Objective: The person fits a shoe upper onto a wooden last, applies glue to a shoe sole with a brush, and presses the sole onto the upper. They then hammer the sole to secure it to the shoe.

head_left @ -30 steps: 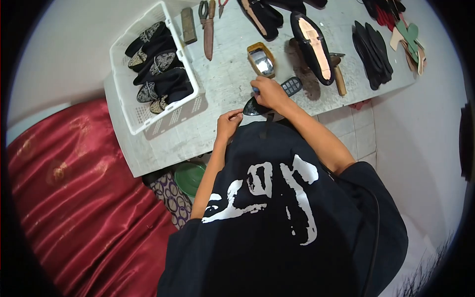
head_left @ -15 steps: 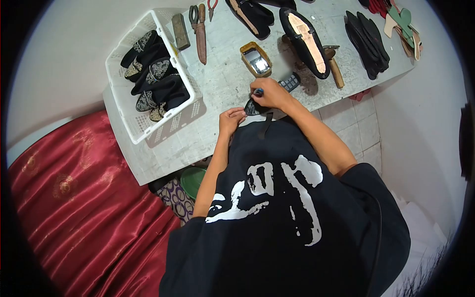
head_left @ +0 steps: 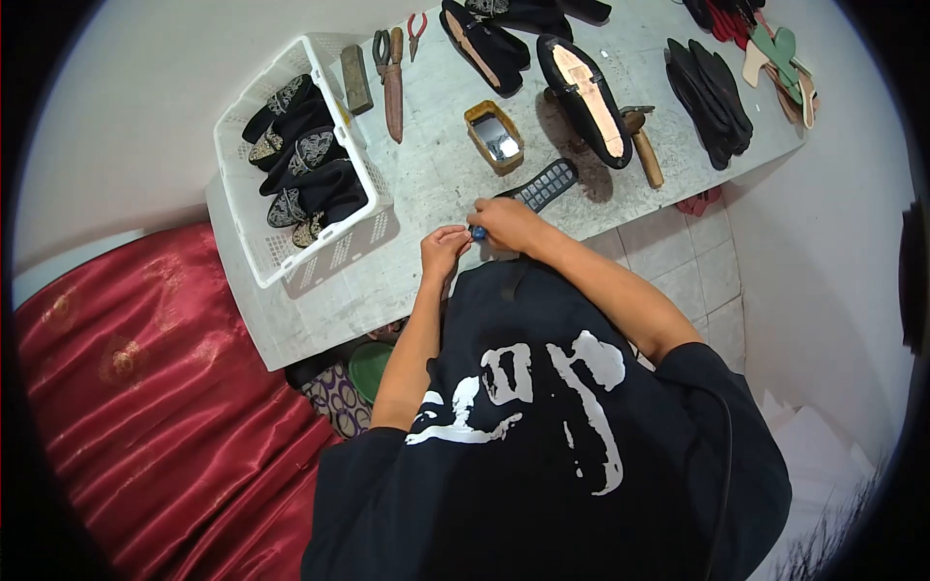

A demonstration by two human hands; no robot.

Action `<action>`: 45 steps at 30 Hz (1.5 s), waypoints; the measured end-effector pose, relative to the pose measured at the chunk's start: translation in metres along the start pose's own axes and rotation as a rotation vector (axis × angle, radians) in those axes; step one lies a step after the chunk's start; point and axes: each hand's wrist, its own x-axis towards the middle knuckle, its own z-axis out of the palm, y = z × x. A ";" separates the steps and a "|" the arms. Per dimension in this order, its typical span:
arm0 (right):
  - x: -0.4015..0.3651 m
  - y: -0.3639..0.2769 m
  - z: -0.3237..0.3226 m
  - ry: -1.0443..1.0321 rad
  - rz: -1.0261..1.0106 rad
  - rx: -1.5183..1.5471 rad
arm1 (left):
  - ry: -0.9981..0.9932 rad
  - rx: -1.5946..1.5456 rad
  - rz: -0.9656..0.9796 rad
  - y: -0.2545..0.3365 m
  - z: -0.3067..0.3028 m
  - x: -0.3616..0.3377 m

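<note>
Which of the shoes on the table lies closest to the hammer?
The big black shoe showing a wide tan surface; the hammer lies right beside it. The other shoes sit farther off, at the table far edge or in the white basket.

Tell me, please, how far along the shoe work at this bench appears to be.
Looks done: embroidered black shoes fill the white basket. In hand: the right hand grips a blue-tipped tool, the left hand close beside it; what they work on is hidden. Probably left: the sole-up shoe and stacked black soles.
</note>
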 end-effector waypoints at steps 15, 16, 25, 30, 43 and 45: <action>-0.038 0.025 -0.027 0.136 0.380 0.365 | -0.030 0.021 -0.027 0.000 -0.011 0.004; -0.039 0.028 -0.027 0.201 0.419 0.336 | -0.034 0.016 -0.027 -0.001 -0.012 0.005; -0.020 0.018 -0.033 0.092 0.379 0.461 | -0.016 -0.006 -0.144 0.009 -0.011 0.006; -0.029 0.032 -0.047 0.069 0.554 0.296 | -0.004 -0.002 -0.153 0.014 -0.009 0.003; -0.029 0.032 -0.066 0.211 0.402 0.124 | -0.008 0.002 -0.152 0.016 -0.007 0.000; -0.021 0.028 -0.072 0.216 0.441 0.208 | -0.021 -0.010 -0.162 0.018 -0.008 0.000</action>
